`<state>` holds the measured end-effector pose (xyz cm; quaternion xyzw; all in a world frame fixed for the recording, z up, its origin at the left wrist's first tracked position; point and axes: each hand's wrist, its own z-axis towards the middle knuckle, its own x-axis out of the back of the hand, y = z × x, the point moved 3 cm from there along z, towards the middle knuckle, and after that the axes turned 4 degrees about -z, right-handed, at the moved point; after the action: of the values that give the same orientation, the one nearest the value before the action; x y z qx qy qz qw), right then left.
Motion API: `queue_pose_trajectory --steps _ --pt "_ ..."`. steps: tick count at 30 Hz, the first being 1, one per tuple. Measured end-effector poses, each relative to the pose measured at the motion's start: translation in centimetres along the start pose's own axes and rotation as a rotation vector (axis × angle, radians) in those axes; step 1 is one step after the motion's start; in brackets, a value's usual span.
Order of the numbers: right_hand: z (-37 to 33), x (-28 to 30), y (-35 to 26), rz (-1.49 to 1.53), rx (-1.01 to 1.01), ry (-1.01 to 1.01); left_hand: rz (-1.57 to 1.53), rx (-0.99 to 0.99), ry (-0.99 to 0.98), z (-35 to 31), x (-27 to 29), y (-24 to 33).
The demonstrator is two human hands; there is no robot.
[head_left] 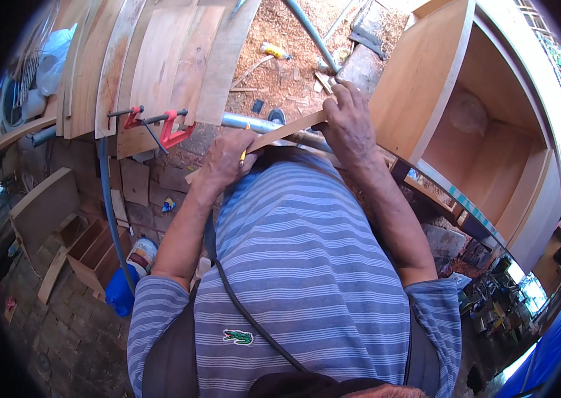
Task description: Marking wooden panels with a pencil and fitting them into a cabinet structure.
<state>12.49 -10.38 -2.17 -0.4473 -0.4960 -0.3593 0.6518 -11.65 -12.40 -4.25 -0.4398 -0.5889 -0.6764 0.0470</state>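
Close in, the left hand (227, 159) pinches a yellow pencil (243, 156) against a thin wood strip (280, 131); the right hand (347, 123) clamps the strip's far end. I'd brace it firmly while marking. Beyond, red clamps (168, 126) grip stacked boards (154, 60).

Your left hand (227, 159) covers the lower end of the wooden strip (287, 131), and your right hand (350, 126) wraps over its upper end, so neither end shows. Only a sliver of the yellow pencil (243, 156) peeks from your left fist; its tip is hidden. Your striped shirt (294, 265) blocks whatever lies below the strip. The metal pipe (254, 123) vanishes behind your right hand. At the lower right of the frame, the small clutter (499, 298) is too tiny to identify. The curved boards (161, 60) are cut off by the top edge.
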Motion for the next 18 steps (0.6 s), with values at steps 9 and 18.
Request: queue_pose_trajectory --steps 9,18 --pt "-0.9 4.5 -1.3 0.229 -0.093 0.262 0.033 -0.094 0.115 1.4 2.9 1.5" --pt "-2.1 13.4 -2.5 0.623 0.029 0.277 -0.247 0.272 0.453 1.4 14.7 7.6"
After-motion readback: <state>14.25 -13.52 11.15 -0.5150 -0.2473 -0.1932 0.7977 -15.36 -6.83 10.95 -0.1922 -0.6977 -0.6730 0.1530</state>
